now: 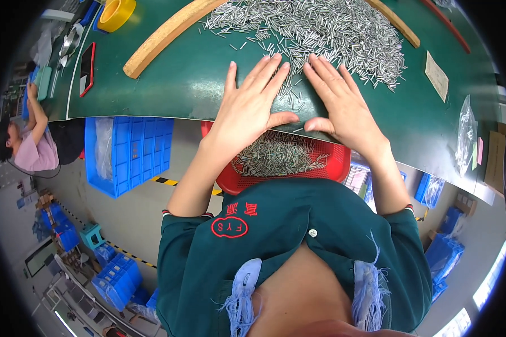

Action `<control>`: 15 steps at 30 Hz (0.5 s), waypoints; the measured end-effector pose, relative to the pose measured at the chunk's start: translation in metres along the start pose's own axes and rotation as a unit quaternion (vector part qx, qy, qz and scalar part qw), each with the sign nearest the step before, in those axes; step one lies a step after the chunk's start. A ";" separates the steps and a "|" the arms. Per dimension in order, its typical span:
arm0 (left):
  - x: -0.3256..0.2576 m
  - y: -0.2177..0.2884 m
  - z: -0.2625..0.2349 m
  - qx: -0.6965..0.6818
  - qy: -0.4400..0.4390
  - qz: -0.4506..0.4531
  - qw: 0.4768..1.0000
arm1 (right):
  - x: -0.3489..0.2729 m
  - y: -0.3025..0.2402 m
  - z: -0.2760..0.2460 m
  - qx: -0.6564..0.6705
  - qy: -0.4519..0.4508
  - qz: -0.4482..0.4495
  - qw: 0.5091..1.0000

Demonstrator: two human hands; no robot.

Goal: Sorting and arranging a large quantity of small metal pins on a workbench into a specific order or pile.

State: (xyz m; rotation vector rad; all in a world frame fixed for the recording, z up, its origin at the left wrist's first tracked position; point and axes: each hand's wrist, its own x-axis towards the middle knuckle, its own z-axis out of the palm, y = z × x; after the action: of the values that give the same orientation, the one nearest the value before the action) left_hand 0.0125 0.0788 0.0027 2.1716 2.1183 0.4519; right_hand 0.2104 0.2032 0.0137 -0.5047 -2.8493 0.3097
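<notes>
A wide heap of small silvery metal pins [320, 28] lies on the green tabletop [191, 84]. My left hand [252, 95] rests palm down at the heap's near edge, fingers spread and thumb pointing inward. Beside it my right hand [340, 101] lies the same way, also with its fingers apart. A few loose pins [290, 92] are scattered between the two hands. Below the table edge, against my body, a red plastic basket [227, 180] holds many more pins [278, 154]. Neither hand grips anything; what lies under the palms is hidden.
Wooden strips [168, 36] flank the heap. A red-edged phone [87, 68] and a yellow tape roll [116, 14] lie at the left. At right are a paper card [436, 76] and a clear plastic bag [465, 135]. A blue crate [143, 151] stands below the table; another person [34, 143] sits far left.
</notes>
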 end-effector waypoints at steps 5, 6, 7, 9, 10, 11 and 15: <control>-0.010 0.007 -0.010 -0.031 -0.046 0.053 0.997 | -0.007 -0.006 0.000 0.006 -0.043 -0.023 0.999; -0.016 0.006 -0.012 -0.031 -0.047 0.054 0.997 | -0.011 -0.008 -0.001 0.007 -0.043 -0.022 0.999; -0.022 0.005 -0.015 -0.040 -0.047 0.045 0.997 | -0.014 -0.010 -0.003 0.027 -0.052 -0.025 0.998; -0.033 0.000 -0.020 -0.030 -0.036 0.016 0.999 | -0.020 -0.012 -0.010 0.048 -0.066 -0.020 0.996; -0.038 -0.003 -0.021 -0.031 -0.037 0.015 0.999 | -0.023 -0.012 -0.013 0.049 -0.066 -0.020 0.996; -0.044 -0.007 -0.020 -0.002 -0.016 -0.011 1.000 | -0.028 -0.011 -0.017 0.030 -0.068 -0.006 0.997; -0.066 -0.007 -0.014 0.041 -0.003 -0.049 0.998 | -0.049 -0.013 -0.019 -0.010 -0.086 0.017 0.996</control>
State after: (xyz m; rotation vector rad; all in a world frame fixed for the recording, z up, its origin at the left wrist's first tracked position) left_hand 0.0015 0.0121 0.0041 2.0952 2.2655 0.3558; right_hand 0.2564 0.1771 0.0261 -0.5572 -3.0163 0.3463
